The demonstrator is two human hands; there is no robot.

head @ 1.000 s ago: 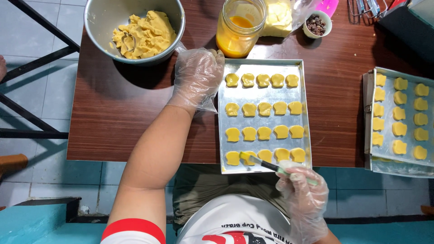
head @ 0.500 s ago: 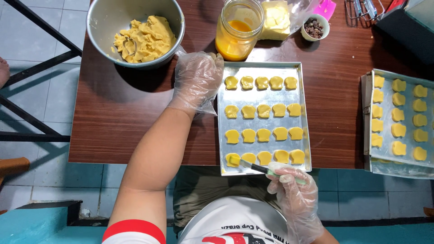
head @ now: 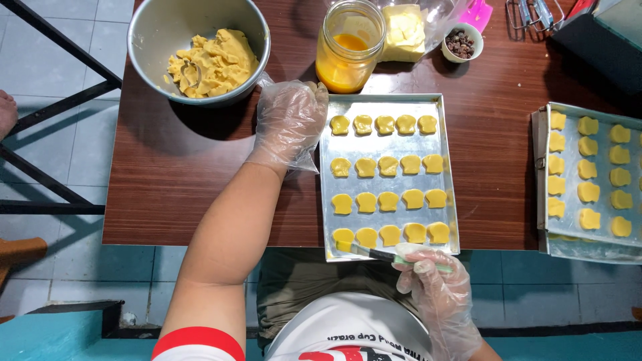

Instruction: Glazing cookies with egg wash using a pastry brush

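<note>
Landmark: metal baking tray (head: pixel 389 257), rectangular, on a dark wooden table (head: pixel 174 180), its near edge over the table's front edge.

- Cookie pieces (head: pixel 388 164): yellow dough shapes, four rows of five, lying flat in the tray.
- Right hand (head: pixel 438 287): in a clear plastic glove, just off the tray's near edge. Fingers curled tight around the handle of a pastry brush (head: pixel 381 254).
- Pastry brush: slim, dark ferrule, lying along the tray's near edge; bristle tip at the near-left corner, touching or just over the leftmost cookie of the nearest row.
- Left hand (head: pixel 289 124): gloved likewise, against the tray's left rim at its far end. Fingers together and bent loosely over the rim; whether they grip it cannot be told.
- Metal bowl (head: pixel 160 27): round, beyond the tray's far-left corner, holding a lump of yellow dough (head: pixel 214 60).
- Glass jar (head: pixel 349 47): open, orange-yellow liquid inside, just beyond the tray's far edge.
- Butter block (head: pixel 404 30): pale yellow, in clear wrap, right of the jar.
- Small cup (head: pixel 460 45): white, dark bits inside, beyond the tray's far-right corner.
- Second tray (head: pixel 543 167): well to the right of the first, filled with like cookies.
</note>
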